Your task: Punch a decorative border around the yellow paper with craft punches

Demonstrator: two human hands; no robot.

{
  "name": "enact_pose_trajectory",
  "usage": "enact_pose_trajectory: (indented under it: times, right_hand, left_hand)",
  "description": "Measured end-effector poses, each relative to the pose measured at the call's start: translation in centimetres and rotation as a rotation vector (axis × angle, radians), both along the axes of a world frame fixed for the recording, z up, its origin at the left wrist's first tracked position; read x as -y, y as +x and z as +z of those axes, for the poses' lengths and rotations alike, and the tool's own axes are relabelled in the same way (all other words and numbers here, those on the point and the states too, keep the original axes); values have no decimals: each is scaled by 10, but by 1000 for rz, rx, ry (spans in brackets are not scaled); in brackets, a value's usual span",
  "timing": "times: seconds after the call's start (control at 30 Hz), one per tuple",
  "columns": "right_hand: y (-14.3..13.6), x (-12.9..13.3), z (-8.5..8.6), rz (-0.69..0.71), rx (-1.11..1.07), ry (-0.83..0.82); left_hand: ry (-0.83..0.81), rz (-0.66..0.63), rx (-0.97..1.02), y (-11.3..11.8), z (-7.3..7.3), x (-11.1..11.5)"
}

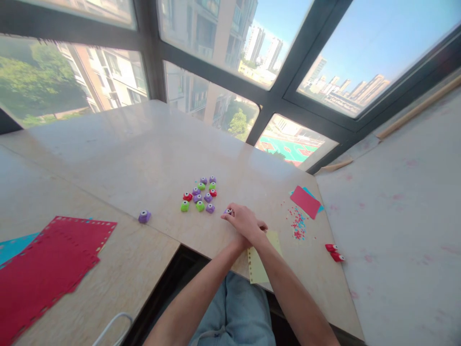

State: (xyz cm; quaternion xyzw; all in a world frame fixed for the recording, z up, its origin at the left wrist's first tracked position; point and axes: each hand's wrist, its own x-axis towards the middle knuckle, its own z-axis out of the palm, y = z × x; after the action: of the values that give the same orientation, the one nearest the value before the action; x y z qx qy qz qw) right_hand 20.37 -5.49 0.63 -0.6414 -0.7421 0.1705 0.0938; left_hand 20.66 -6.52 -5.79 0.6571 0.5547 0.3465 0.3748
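My arms cross near the table's front edge. My right hand pinches a small purple craft punch with a round white top, at the right of a cluster of similar punches in purple, green and red. My left hand passes under the right wrist and is mostly hidden; its visible fingers look curled, at the upper end of a yellow sheet of paper. Punched holes run down that sheet's left edge. Whether the left fingers grip anything is hidden.
A lone purple punch stands left of the cluster. Red sheets with punched edges lie over blue paper at left. At right are a small red card, confetti and red punches by the wall. Windows border the table's back.
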Motion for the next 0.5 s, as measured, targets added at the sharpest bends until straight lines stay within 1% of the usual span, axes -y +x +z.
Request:
enact_pose_trajectory:
  times: [0.07,0.13,0.2,0.3,0.4,0.47,0.5]
  right_hand:
    - [-5,-4,-8,-64,77,-15]
    - [-4,-9,-16,-110,70,-13]
    - [-2,-13,-21,-118,41,-1]
    - [-1,-22,-25,-103,26,7]
    - [-4,-28,-27,-79,-28,36]
    - [-5,-29,-28,-58,-122,70]
    - [-6,-28,-28,-50,-172,89]
  left_hand:
    - [-16,-6,-6,3,2,-4]
    - [-24,-30,-4,4,1,-6]
    - [-30,-65,4,6,-2,-7]
    - [-25,-136,28,7,-12,-6]
    - [3,-272,90,9,-23,-5]
    - [28,-367,148,10,-27,-6]
    - [38,-395,171,10,-28,-6]
